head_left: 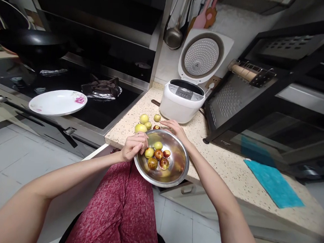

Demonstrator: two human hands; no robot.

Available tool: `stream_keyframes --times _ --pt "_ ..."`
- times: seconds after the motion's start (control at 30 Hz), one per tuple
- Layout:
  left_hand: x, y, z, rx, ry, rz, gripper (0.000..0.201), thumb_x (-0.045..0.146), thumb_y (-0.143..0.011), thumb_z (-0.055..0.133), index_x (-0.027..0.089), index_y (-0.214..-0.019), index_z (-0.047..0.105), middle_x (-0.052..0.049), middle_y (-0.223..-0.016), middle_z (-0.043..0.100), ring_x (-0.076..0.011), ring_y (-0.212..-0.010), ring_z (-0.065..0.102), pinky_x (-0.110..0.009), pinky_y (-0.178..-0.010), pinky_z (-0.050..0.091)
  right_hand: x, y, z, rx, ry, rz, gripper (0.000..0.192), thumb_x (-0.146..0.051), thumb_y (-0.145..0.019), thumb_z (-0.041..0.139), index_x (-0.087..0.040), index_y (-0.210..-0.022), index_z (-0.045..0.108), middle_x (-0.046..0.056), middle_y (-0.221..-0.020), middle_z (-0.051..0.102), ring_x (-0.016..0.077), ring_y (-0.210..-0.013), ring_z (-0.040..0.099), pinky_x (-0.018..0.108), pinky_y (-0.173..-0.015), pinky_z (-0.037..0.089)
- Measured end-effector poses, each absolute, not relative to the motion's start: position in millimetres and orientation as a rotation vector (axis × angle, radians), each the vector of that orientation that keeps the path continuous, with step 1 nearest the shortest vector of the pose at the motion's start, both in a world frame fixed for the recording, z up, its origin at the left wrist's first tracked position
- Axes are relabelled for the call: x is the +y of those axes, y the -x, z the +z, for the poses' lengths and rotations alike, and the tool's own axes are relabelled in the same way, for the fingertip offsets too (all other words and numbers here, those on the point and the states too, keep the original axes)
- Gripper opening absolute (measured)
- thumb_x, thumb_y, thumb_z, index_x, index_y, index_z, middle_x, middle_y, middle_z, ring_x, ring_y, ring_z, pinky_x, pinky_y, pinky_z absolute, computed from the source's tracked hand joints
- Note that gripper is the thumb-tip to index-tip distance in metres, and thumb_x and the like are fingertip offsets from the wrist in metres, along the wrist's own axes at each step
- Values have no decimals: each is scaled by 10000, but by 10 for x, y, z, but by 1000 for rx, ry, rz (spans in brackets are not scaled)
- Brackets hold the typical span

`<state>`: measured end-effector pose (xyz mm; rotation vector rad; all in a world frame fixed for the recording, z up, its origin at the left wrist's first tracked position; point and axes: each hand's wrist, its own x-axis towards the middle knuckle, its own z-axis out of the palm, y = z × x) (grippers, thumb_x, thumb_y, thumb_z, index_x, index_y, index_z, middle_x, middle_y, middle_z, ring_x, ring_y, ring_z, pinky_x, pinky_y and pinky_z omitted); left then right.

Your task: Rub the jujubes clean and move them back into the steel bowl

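A shiny metal bowl (pixel 177 167) is tilted at the counter's front edge, partly over my lap. Several jujubes (pixel 159 155) lie together inside it, some yellow-green, some mottled brown. My left hand (pixel 134 146) is closed at the bowl's left rim, fingers curled and thumb on top. Across the far rim reaches my right hand (pixel 174 128), its fingers stretched out toward loose fruit. On the counter just behind the bowl sit more yellow-green jujubes (pixel 144 118), and a brown jujube (pixel 156 127) is partly hidden by the rim.
A white rice cooker (pixel 180 104) stands behind with its lid up. To the left, a flowered plate (pixel 58 102) rests at the edge of the stove (pixel 109 112), near a black wok (pixel 31 42). At right are a black oven (pixel 275 118) and a teal cloth (pixel 274 184).
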<state>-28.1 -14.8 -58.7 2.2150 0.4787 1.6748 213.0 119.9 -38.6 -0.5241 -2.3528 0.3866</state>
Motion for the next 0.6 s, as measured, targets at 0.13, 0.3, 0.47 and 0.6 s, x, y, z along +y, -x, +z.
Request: stream_keyframes --times 0.13,0.3,0.47,0.6 --pt "-154 278 -571 489 -2210 1658 545 348 -1106 357 181 -647 597 -49 -642 644 -206 -781 643 -417 -898 495 1247 -2066 -470 -2446 482 458 451 -330 -1061 580 -359 -1511 573 53 -1520 620 250 -1377 567 521 -1177 449" --pt "-149 283 -571 466 -2206 1637 547 337 -1106 350 179 -644 598 -47 -647 642 -204 -781 640 -418 -904 487 1278 -2029 -529 -2437 491 615 378 -376 -1030 603 -312 -1396 672 66 -1398 697 250 -1328 613 487 -1181 456" --pt "-149 290 -562 479 -2222 1614 581 379 -1111 338 184 -629 597 -51 -639 654 -196 -721 623 -420 -867 492 1204 -1987 -574 -2306 600 693 312 -372 -944 689 -255 -1233 707 84 -1224 738 262 -1157 679 479 -1056 531" --pt "-161 287 -521 489 -2248 1600 574 365 -1114 345 182 -639 611 -50 -647 668 -194 -719 639 -415 -873 497 1149 -1995 -531 -2217 675 770 267 -363 -907 702 -254 -1151 702 55 -1125 744 252 -1055 701 454 -959 573"
